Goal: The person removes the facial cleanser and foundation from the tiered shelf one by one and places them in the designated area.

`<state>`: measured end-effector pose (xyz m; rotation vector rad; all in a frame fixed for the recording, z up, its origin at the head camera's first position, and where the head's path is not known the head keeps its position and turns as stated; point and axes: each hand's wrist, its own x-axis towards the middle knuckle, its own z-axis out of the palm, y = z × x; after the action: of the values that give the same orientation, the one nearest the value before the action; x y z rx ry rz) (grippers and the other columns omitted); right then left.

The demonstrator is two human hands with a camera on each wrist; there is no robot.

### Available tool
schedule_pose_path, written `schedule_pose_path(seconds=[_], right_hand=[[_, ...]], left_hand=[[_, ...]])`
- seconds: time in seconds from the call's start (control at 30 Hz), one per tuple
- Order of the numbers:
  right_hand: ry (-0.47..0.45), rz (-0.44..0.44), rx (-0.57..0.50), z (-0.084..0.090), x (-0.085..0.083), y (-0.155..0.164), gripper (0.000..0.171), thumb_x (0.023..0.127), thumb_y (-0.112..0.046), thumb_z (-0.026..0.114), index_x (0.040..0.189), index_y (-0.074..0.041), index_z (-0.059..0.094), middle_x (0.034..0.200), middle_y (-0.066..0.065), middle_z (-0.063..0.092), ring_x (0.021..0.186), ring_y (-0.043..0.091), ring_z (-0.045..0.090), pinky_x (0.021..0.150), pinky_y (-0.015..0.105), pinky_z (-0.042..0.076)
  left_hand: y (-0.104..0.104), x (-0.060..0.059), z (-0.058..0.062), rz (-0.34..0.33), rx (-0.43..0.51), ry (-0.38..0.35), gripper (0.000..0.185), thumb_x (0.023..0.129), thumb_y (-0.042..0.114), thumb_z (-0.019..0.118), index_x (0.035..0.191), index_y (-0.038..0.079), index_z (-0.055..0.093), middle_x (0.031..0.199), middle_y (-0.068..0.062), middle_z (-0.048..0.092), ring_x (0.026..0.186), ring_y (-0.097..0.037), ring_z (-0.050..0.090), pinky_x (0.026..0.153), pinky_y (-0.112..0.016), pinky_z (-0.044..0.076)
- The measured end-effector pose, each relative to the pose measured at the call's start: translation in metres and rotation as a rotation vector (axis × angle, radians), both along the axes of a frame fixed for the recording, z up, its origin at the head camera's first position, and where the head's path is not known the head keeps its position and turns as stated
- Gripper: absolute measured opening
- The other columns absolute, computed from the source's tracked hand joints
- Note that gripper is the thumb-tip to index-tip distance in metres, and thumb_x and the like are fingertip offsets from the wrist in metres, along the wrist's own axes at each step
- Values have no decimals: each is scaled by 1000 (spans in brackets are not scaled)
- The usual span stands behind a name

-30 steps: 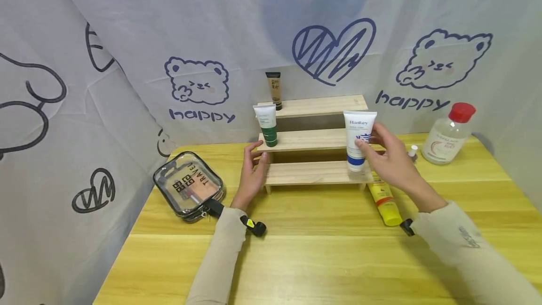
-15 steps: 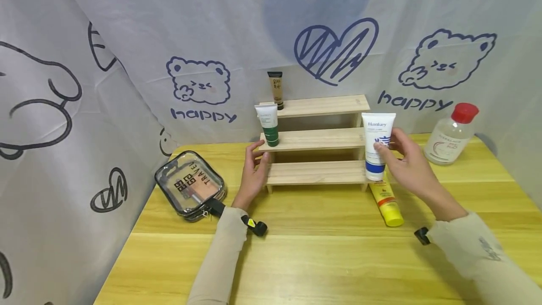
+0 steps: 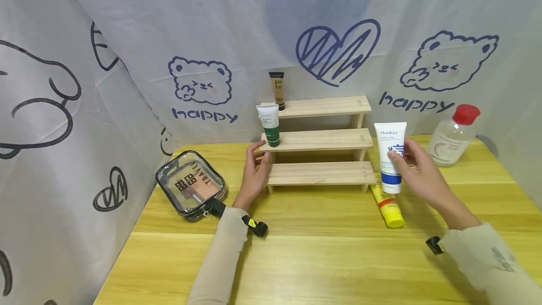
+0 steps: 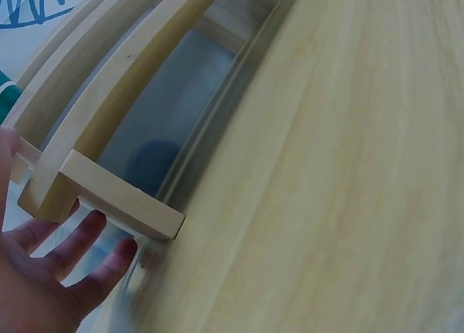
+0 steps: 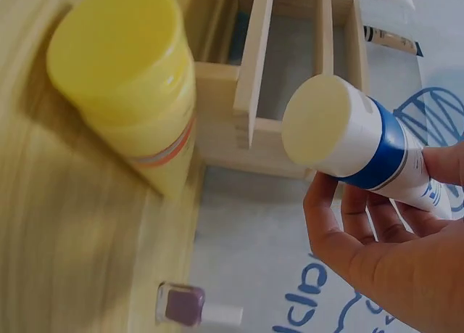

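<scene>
My right hand (image 3: pixel 427 180) holds a white squeeze tube (image 3: pixel 386 145) with a blue band, thumb in front and fingers behind. The tube is upright, cap down, in the air off the right end of a three-tier wooden rack (image 3: pixel 317 173). In the right wrist view its white cap (image 5: pixel 315 122) faces the camera. My left hand (image 3: pixel 253 180) is at the rack's left end, its fingers (image 4: pixel 76 246) fairly straight by the side piece. A green-and-white tube (image 3: pixel 269 124) stands on the middle tier, and a tan tube with black ends (image 3: pixel 277 89) on the top tier.
A yellow tube (image 3: pixel 388 208) lies by the rack's right leg. Behind the right hand stands a clear bottle with a red cap (image 3: pixel 450 142). A small purple bottle (image 5: pixel 183 305) shows in the right wrist view. A clear travel pouch (image 3: pixel 190 185) lies on the left.
My right hand has carried the white tube rightward and slightly down, from in front of the rack's right end to beyond it. The left hand has stayed at the rack.
</scene>
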<state>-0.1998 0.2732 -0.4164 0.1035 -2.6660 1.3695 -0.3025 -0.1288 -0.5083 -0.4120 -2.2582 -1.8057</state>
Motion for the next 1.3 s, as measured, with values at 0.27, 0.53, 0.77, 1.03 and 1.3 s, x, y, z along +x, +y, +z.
schedule_pose_path(seconds=[0.27, 0.53, 0.77, 1.03, 1.3], right_hand=[[-31, 20, 47, -10, 5, 13, 59, 118, -33, 48, 162, 5, 37, 151, 33, 53, 133, 50, 52, 107, 43, 50], [-112, 28, 85, -27, 12, 26, 62, 118, -36, 48, 161, 7, 37, 150, 38, 54, 130, 52, 55, 95, 25, 53], [-188, -11, 114, -29, 14, 33, 71, 118, -44, 43, 163, 9, 30, 155, 42, 46, 132, 56, 49, 109, 72, 47], [-297, -18, 151, -37, 18, 43, 84, 116, -55, 39, 166, 12, 22, 157, 44, 40, 131, 56, 48, 111, 74, 47], [-401, 20, 228, -46, 21, 52, 84, 116, -54, 42, 160, 17, 26, 141, 44, 51, 111, 45, 60, 96, 57, 59]], left_hand=[[0, 0, 0, 1, 19, 3, 41, 117, 20, 52, 157, 18, 43, 149, -22, 59, 136, -39, 60, 110, -56, 51], [2, -1, -5, 5, 59, -2, 43, 115, 16, 55, 157, 17, 44, 148, -23, 59, 134, -42, 60, 109, -59, 49], [-1, -1, -2, -3, 16, 17, 41, 117, 22, 53, 156, 19, 45, 144, -24, 60, 132, -45, 63, 107, -54, 52], [-2, 0, -1, -13, -5, 18, 42, 118, 25, 51, 158, 19, 42, 145, -25, 58, 133, -47, 62, 107, -53, 53], [-1, 0, -1, -16, 1, 19, 42, 118, 23, 50, 158, 18, 42, 146, -24, 58, 133, -46, 62, 107, -52, 53]])
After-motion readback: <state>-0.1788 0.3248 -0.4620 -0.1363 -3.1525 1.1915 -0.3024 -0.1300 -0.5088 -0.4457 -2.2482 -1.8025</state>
